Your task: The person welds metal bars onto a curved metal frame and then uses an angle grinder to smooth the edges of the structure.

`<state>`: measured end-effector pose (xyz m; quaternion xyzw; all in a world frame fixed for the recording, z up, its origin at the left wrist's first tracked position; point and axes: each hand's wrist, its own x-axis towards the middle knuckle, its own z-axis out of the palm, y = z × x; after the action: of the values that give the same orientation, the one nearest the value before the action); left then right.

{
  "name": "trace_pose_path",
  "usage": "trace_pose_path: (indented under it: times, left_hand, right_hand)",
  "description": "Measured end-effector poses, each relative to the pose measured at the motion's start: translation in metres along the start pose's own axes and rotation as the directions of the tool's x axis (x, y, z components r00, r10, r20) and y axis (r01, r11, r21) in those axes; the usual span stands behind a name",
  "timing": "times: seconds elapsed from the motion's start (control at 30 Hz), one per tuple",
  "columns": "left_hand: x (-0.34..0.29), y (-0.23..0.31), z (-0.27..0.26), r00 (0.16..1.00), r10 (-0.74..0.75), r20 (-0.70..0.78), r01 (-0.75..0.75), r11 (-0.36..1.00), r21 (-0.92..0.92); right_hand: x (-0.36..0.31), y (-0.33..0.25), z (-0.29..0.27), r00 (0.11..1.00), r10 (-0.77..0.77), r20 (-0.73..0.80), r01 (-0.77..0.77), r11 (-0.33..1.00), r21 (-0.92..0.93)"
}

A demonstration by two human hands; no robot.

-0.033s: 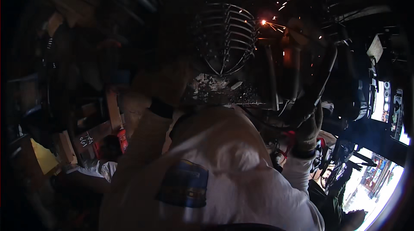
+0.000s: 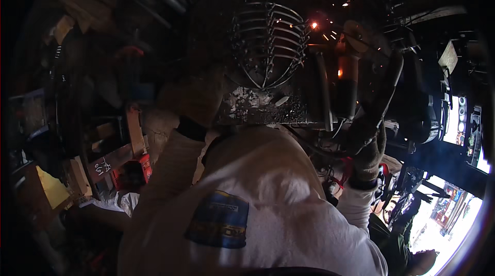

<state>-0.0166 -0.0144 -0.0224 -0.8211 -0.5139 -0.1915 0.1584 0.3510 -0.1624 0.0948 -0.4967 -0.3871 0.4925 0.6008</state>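
Observation:
A rib-like cage of curved metal rods (image 2: 271,44) stands at the far middle of a dark, stained work surface (image 2: 252,102). A glowing orange point with sparks (image 2: 314,25) burns at its right side. My right hand (image 2: 368,155), gloved, is closed around a welding electrode holder (image 2: 390,82) that slants up and away. A thin dark rod runs from the holder's far end toward the glow. My left hand (image 2: 193,95), also gloved, is in deep shadow left of the cage. Its fingers do not show, nor whether it touches anything.
Right of the cage lies what looks like an angle grinder (image 2: 348,77) with a round disc. A grey bar (image 2: 324,90) lies beside it. Red items (image 2: 134,170) and a yellow sheet (image 2: 53,186) are at lower left. Bright openings (image 2: 446,219) glare at right.
The sparks are fewer and lie in other spots. The whole scene is somewhat brighter. The electrode holder's far end has shifted slightly; my left arm looks unmoved.

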Motion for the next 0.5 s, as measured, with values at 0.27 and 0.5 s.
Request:
trace_pose_path:
  times: [0.27,0.5]
  left_hand:
    - [0.011,0.003,-0.010,0.990,-0.125,-0.069,0.125,0.992,-0.003]
    - [0.007,-0.008,0.007,0.975,0.027,-0.222,-0.031,0.999,-0.017]
  right_hand:
    - [-0.002,-0.006,-0.004,0.989,0.124,0.074,-0.125,0.992,0.015]
    - [0.003,-0.020,0.004,0.994,0.074,0.080,-0.057,0.978,-0.201]
